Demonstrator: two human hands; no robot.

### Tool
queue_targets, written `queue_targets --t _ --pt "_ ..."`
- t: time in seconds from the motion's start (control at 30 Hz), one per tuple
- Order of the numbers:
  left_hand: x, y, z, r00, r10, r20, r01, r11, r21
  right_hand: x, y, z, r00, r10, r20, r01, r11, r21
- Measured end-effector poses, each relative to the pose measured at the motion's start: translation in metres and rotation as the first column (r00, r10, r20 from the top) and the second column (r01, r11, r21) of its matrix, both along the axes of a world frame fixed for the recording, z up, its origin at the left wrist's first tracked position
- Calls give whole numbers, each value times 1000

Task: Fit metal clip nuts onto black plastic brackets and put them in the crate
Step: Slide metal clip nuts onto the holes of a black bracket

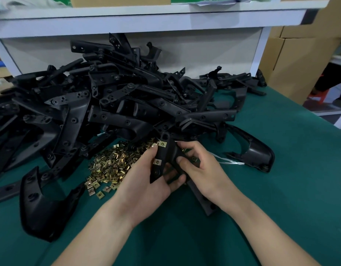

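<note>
Black plastic brackets [112, 104] lie heaped across the back and left of the green worktop [292, 189], a tangled pile with no brass visible on most of them, so the bulk of the job looks undone. Just in front of the pile sits a loose spread of brass-coloured clip nuts [110, 166], plenty in number.

Both hands work on one bracket in hand [166, 154], held above the worktop near the middle of the view. The left hand [146, 183] is closed around its lower part, thumb pressed beside the lower of two fitted clip nuts [157, 161]; the other fitted one sits at the bracket's top end. The right hand [196, 166] grips the same bracket from the other side, fingers curled over its edge. A bare hole shows below the lower nut, so this piece probably takes at least one more.

No crate is in view, so I cannot tell how many finished pieces exist. A few separate brackets lie at the near left and far right, apparently without nuts.
</note>
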State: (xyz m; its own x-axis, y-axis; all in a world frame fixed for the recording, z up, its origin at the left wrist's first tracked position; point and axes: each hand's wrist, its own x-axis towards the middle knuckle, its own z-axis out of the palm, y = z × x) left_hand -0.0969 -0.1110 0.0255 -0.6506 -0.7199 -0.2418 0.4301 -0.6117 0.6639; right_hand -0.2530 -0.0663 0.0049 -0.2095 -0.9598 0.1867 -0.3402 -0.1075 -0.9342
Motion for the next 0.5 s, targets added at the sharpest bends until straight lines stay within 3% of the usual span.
queue_targets --t 0.23,0.5 --pt "2 6 -1 989 -31 -147 35 999 26 -2 -1 5 998 -22 63 22 1000 -1" --pt "1 9 -2 986 18 -168 -17 1000 12 -3 -1 9 998 -39 58 38 999 6"
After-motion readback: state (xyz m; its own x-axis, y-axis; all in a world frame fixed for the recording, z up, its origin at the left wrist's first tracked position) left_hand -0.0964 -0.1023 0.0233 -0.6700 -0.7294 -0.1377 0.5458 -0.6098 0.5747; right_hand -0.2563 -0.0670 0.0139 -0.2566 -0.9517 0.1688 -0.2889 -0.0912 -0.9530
